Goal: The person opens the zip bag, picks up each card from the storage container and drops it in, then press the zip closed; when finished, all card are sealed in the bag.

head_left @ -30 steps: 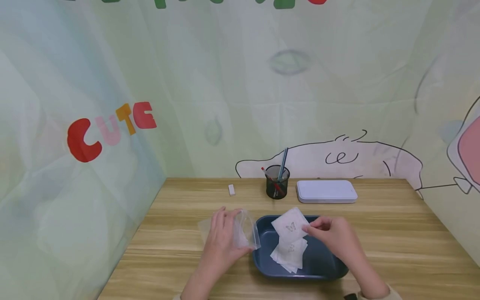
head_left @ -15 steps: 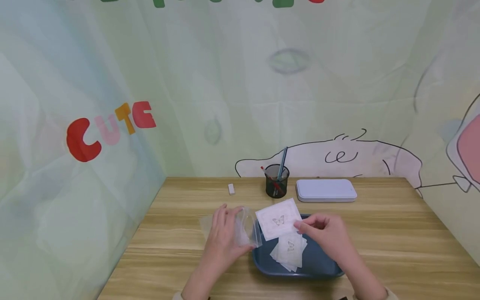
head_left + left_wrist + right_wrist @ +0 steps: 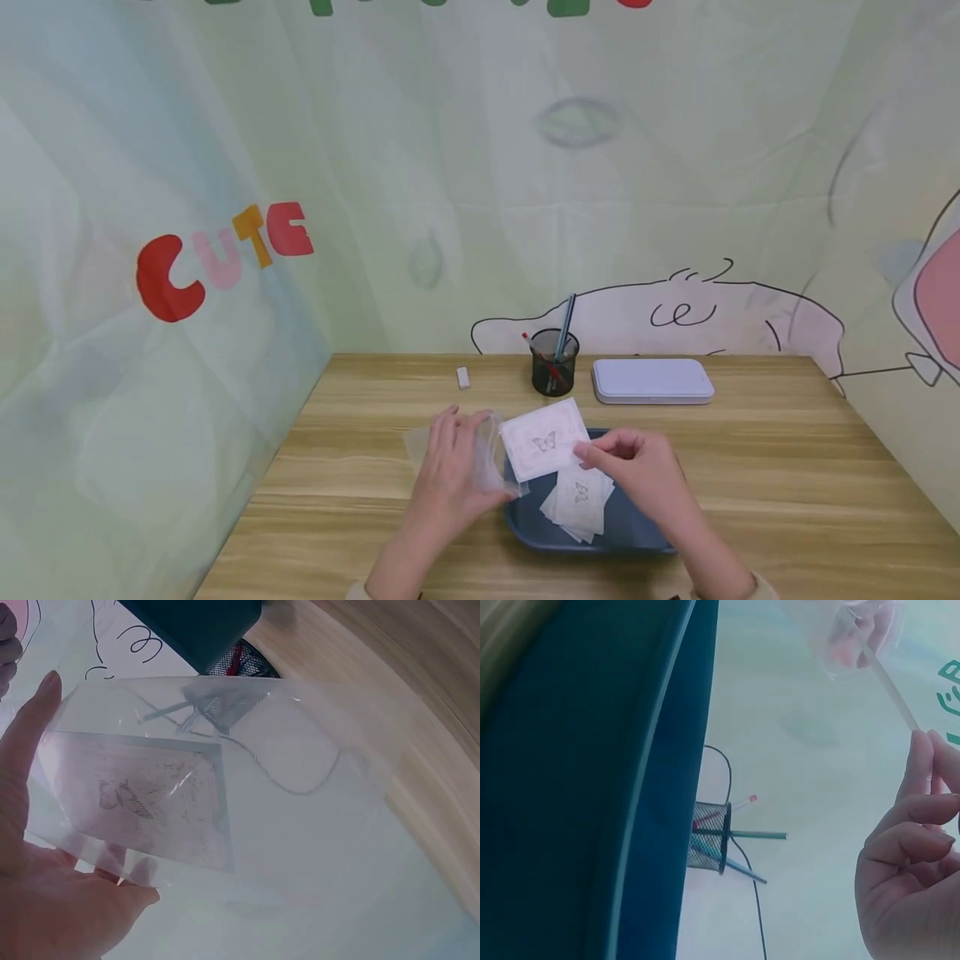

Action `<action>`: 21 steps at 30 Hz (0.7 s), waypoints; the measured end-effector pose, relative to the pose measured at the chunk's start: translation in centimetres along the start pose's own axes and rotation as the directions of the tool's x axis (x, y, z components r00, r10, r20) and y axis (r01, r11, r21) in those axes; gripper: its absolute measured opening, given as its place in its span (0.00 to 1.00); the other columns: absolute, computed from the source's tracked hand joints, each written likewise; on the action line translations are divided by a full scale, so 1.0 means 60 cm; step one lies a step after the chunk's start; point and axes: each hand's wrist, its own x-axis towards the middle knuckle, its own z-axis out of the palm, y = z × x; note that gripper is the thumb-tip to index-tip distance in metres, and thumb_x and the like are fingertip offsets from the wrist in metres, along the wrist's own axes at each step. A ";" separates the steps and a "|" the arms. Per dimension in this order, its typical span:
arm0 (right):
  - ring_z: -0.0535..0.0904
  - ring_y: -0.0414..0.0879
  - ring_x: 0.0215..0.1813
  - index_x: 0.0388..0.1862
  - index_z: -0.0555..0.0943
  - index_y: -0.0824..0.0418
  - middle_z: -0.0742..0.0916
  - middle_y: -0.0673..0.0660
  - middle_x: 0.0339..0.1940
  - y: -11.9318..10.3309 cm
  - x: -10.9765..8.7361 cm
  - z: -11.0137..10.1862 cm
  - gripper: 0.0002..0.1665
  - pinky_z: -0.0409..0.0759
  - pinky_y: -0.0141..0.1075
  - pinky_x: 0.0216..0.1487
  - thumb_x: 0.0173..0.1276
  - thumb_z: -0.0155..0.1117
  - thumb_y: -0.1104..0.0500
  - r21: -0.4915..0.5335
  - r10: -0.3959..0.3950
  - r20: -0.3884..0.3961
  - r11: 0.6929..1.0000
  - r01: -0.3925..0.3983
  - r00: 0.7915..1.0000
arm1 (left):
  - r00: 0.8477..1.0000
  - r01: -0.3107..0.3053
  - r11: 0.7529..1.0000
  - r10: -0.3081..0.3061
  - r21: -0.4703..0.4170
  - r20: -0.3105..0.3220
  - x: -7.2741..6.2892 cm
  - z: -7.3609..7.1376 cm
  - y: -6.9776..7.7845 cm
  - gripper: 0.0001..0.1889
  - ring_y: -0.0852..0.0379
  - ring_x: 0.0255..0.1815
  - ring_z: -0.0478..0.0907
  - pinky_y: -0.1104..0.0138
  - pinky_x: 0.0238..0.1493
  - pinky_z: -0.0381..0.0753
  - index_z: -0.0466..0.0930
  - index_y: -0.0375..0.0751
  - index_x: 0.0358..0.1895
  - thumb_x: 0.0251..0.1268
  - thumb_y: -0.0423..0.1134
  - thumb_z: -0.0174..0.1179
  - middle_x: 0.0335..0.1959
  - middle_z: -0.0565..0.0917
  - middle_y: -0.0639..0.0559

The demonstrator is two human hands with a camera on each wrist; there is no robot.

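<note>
My left hand (image 3: 450, 471) grips a clear plastic bag (image 3: 491, 477) at its mouth, thumb below and fingers above, holding it spread. Between thumb and fingertips my right hand (image 3: 637, 471) pinches a white butterfly-print card (image 3: 543, 437) by its right edge. The card's left end is at the bag's mouth. Through the film of the bag (image 3: 315, 840), the left wrist view shows the card (image 3: 142, 802); how far inside it lies I cannot tell. The right wrist view has the card (image 3: 889, 682) nearly edge-on. Below, several similar cards (image 3: 581, 508) lie fanned in a dark blue tray (image 3: 592, 550).
Behind the tray stand a black mesh pen cup (image 3: 553, 371) with pencils and a pale lavender case (image 3: 652, 382). A small white eraser (image 3: 463, 378) lies left of the cup. A printed cloth (image 3: 450, 167) hangs behind the wooden table (image 3: 322, 500).
My right hand has carried the butterfly-print card leftward from above the tray to the bag's mouth, turning it on the way. The left hand and bag have shifted only slightly right.
</note>
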 end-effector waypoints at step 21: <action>0.81 0.49 0.33 0.28 0.86 0.58 0.87 0.54 0.26 -0.004 -0.009 0.034 0.16 0.75 0.34 0.30 0.55 0.74 0.46 0.062 0.005 0.065 0.998 -0.009 0.998 | 1.000 -0.020 0.999 0.021 -0.034 0.012 -0.002 0.001 0.010 0.55 0.41 0.69 0.55 0.53 0.70 0.57 0.65 0.44 0.64 0.23 0.54 0.82 0.54 0.70 0.44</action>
